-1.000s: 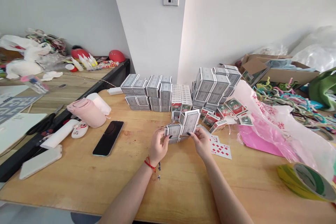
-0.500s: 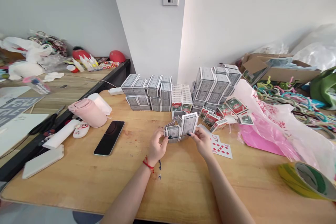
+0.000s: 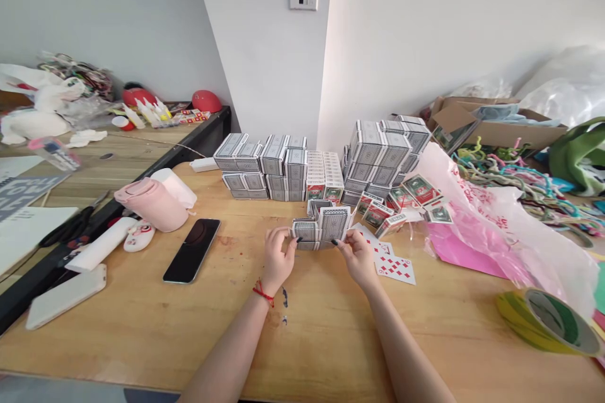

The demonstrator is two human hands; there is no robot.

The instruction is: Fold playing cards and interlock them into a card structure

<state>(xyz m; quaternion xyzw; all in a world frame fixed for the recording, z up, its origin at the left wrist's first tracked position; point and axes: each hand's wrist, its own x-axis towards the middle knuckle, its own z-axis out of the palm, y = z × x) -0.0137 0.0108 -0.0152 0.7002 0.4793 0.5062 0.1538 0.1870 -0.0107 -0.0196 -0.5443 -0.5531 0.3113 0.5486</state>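
In front of me is a small structure of folded playing cards (image 3: 334, 223), grey-patterned backs outward, with a low block on its left and a taller one on its right. My left hand (image 3: 278, 258) is closed at its lower left side, thumb and fingers pinching. At the lower right side my right hand (image 3: 358, 257) pinches in the same way. A thin pale line runs between the thumbs; what it is I cannot make out. Behind stand card-block stacks, one left (image 3: 241, 167) and one right (image 3: 378, 154), with upright card boxes (image 3: 324, 173) between them.
Loose playing cards (image 3: 396, 269) and red-green card boxes (image 3: 418, 192) lie to the right. Further right are a pink plastic bag (image 3: 472, 227) and a yellow tape roll (image 3: 548, 321). At left lie a black-screened phone (image 3: 191, 250), a pink bottle (image 3: 154, 204) and a white power bank (image 3: 66, 296).
The card structure sits slightly lower and straighter in view, and both hands have shifted outward along its lower sides. The whole view has slid a little to the left.
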